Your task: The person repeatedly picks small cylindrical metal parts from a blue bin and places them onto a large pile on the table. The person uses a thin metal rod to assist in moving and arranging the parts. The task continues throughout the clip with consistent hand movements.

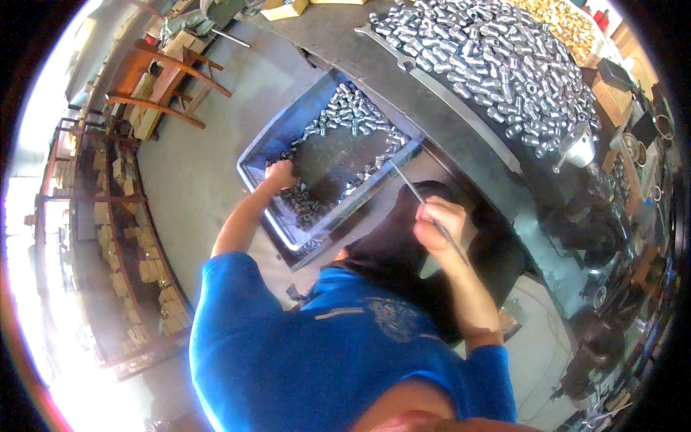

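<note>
My left hand [281, 173] reaches into a blue plastic crate [253, 147], at its left side. Its fingers are curled over small dark metal fittings [305, 207]; what they hold, if anything, is hidden. My right hand [440, 223] is closed around a thin metal rod [411, 186]. The rod slants up and left, its far end near the crate's right rim. Shiny silver fittings [353, 111] lie along the far and right sides of the crate, around a bare, dirty patch of its floor.
A dark workbench [345, 43] bears a large heap of silver fittings [489, 57], a wrench [385, 47] and a long flat metal bar [468, 119]. Brass-coloured parts [561, 25] lie behind the heap. A wooden chair [165, 86] and loaded shelves [137, 237] stand to the left.
</note>
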Motion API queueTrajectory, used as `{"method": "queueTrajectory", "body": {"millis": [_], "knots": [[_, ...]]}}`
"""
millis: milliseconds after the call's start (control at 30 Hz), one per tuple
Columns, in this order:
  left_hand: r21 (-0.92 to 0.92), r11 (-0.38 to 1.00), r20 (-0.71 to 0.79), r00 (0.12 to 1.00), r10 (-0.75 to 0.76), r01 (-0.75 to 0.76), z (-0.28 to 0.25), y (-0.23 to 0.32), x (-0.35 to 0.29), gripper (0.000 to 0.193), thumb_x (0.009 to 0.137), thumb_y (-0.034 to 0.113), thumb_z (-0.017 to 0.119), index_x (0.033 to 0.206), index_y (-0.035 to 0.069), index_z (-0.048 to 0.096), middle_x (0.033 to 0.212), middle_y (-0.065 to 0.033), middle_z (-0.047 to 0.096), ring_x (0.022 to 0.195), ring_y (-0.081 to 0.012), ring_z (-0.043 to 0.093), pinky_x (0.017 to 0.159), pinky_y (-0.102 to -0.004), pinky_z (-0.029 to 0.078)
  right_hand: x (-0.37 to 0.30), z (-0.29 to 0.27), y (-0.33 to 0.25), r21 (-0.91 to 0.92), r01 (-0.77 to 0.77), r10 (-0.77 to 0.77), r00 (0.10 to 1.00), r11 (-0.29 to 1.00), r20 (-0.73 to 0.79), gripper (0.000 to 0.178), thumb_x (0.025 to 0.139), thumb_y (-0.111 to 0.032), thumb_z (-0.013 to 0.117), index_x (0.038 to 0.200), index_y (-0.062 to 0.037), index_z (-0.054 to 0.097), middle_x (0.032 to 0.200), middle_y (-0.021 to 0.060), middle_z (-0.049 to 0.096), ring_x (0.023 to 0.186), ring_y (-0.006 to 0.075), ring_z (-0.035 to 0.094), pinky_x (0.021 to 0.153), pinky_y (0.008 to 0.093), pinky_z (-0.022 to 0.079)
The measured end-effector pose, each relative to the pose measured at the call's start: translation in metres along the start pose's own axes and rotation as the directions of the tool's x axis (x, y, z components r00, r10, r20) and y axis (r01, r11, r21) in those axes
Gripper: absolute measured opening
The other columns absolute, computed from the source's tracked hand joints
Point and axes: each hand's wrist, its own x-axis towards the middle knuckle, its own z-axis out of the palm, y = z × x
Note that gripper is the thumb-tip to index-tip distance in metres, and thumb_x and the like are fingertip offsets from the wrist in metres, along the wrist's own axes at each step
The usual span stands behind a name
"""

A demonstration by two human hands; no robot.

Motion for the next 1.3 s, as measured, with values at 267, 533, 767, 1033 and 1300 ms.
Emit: {"method": "queueTrajectory", "body": {"millis": [267, 533, 767, 1033, 1300], "knots": [[0.046, 0.999, 0.009, 1.0, 0.023, -0.023, 0.007, 0.007, 0.002, 0.041, 0.072, 0.034, 0.07, 0.101, 0.006, 0.066, 0.104, -0.0169, 0.067, 0.101, -0.0329, 0.064, 0.085, -0.0435, 0.051, 0.002, -0.005, -0.007, 0.019, -0.074, 0.074, 0.997, 0.997, 0.007, 0.026, 0.066, -0.017, 0.063, 0.056, -0.0036, 0.043, 0.053, 0.0081, 0.042, 0.045, 0.0215, 0.045, 0.043, 0.0309, 0.032], [0.129, 0.984, 0.08, 0.99, 0.117, -0.126, 0.027, -0.012, 0.021, 0.039, 0.071, 0.032, 0.071, 0.105, 0.013, 0.065, 0.107, -0.0132, 0.066, 0.102, -0.0321, 0.063, 0.086, -0.0453, 0.051, 0.003, -0.007, -0.011, 0.004, -0.101, 0.101, 0.995, 0.995, 0.011, 0.021, 0.062, -0.011, 0.063, 0.058, -0.0035, 0.044, 0.054, 0.0078, 0.041, 0.045, 0.022, 0.043, 0.043, 0.0315, 0.032], [0.015, 0.996, 0.05, 0.995, 0.092, -0.093, 0.019, 0.002, 0.017, 0.043, 0.067, 0.036, 0.075, 0.106, 0.018, 0.066, 0.108, -0.0106, 0.066, 0.101, -0.0319, 0.063, 0.084, -0.0433, 0.051, 0.0, -0.005, -0.005, 0.011, -0.087, 0.087, 0.996, 0.996, 0.0, 0.019, 0.062, -0.009, 0.06, 0.058, -0.0032, 0.043, 0.054, 0.0081, 0.041, 0.045, 0.0219, 0.043, 0.043, 0.0316, 0.031], [-0.234, 0.949, -0.151, 0.972, 0.179, -0.211, 0.009, 0.008, 0.012, 0.032, 0.074, 0.029, 0.07, 0.101, 0.013, 0.064, 0.098, -0.0089, 0.067, 0.095, -0.0298, 0.064, 0.079, -0.042, 0.051, 0.001, -0.003, -0.009, 0.028, -0.125, 0.124, 0.992, 0.992, 0.031, 0.02, 0.062, -0.011, 0.06, 0.057, -0.0036, 0.042, 0.054, 0.0082, 0.04, 0.045, 0.0215, 0.043, 0.044, 0.0318, 0.032], [-0.071, 0.978, -0.158, 0.97, 0.185, -0.198, 0.018, 0.038, 0.002, 0.038, 0.075, 0.028, 0.071, 0.107, 0.012, 0.059, 0.095, -0.0104, 0.067, 0.091, -0.03, 0.065, 0.077, -0.0429, 0.051, -0.002, -0.003, -0.002, 0.04, -0.129, 0.127, 0.991, 0.991, 0.041, 0.022, 0.064, -0.011, 0.062, 0.058, -0.0031, 0.042, 0.055, 0.0077, 0.041, 0.047, 0.02, 0.042, 0.045, 0.0314, 0.031]]}}
